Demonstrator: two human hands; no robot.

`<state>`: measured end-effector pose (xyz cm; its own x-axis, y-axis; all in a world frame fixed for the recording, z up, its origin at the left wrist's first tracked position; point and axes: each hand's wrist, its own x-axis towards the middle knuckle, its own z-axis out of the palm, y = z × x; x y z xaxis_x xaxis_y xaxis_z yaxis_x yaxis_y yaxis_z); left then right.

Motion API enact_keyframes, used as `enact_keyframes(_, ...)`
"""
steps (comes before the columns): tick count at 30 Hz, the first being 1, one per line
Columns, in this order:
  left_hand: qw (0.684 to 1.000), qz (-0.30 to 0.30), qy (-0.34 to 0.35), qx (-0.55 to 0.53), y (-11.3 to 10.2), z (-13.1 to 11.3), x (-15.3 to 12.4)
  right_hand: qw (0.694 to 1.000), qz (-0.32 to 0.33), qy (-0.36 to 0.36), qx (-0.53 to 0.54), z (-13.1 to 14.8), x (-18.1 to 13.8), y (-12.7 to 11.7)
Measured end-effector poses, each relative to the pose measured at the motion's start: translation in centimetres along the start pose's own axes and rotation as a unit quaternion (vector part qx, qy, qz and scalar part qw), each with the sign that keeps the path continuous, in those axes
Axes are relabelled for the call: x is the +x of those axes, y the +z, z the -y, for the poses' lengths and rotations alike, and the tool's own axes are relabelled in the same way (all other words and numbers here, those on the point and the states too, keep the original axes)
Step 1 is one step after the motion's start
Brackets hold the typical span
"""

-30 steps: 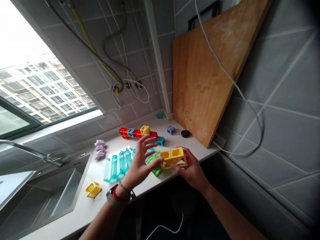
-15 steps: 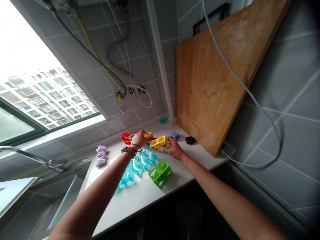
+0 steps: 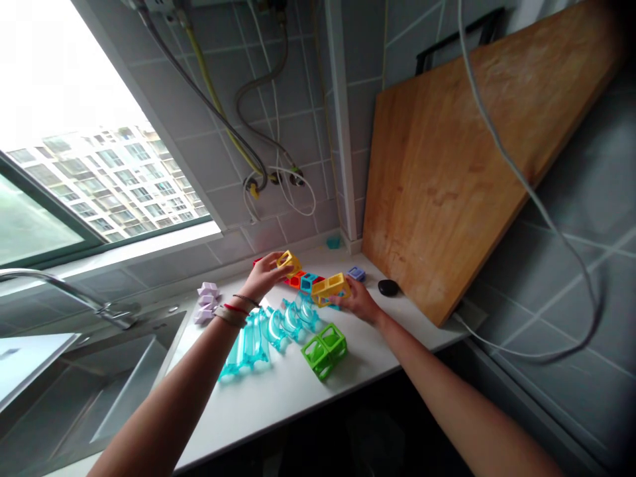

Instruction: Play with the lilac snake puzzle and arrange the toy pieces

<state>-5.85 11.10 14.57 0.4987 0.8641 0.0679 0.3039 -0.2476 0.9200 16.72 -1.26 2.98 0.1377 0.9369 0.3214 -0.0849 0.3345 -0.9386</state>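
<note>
Raised above the back of the counter, my left hand (image 3: 267,273) is closed on a small yellow open-frame block (image 3: 289,263). My right hand (image 3: 360,300) grips a longer yellow block (image 3: 330,289) that looks like two open cubes joined side by side. Behind and between them lies a row of red, orange and blue frame blocks (image 3: 308,282), partly covered by my left hand. Clear turquoise track pieces (image 3: 274,328), some straight and some curved, are lined up in front of my hands. A green frame block (image 3: 324,350) rests nearer the counter's front edge.
Pale lilac blocks (image 3: 207,303) are stacked by the sink (image 3: 124,371) at left. A purple block (image 3: 356,273), a black oval object (image 3: 388,287) and a leaning wooden board (image 3: 447,172) stand to the right. A white cable (image 3: 501,146) hangs in front of the board.
My left hand has lifted a little and turned, moving its yellow block away from the right one and showing more of the coloured row. The whole view has shifted slightly.
</note>
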Motion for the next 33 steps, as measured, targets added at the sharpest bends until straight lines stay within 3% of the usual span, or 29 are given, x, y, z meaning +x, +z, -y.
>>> enact_keyframes(6,0.994,0.07,0.001,-0.087,1.0,-1.5,-8.1,0.993,-0.051,0.018,0.109,3.8,-4.1,-0.5)
enact_keyframes(13,0.982,0.114,0.018,-0.151,4.4,-3.1,-14.5,0.984,-0.032,0.067,0.164,8.3,-9.3,2.1)
enact_keyframes(18,0.979,0.091,0.011,-0.182,5.6,-4.4,-17.5,0.994,-0.014,0.049,0.095,11.0,-11.3,3.0)
enact_keyframes(25,0.964,0.073,-0.037,-0.252,6.4,-4.7,-21.3,0.996,0.074,0.052,-0.018,14.8,-13.4,2.5)
enact_keyframes(29,0.947,0.073,-0.091,-0.299,6.1,-4.9,-22.4,0.977,0.105,0.01,-0.183,17.2,-14.2,2.3)
enact_keyframes(33,0.954,0.013,-0.082,-0.289,6.3,-5.4,-23.0,0.957,0.097,-0.031,-0.272,19.0,-15.1,3.3)
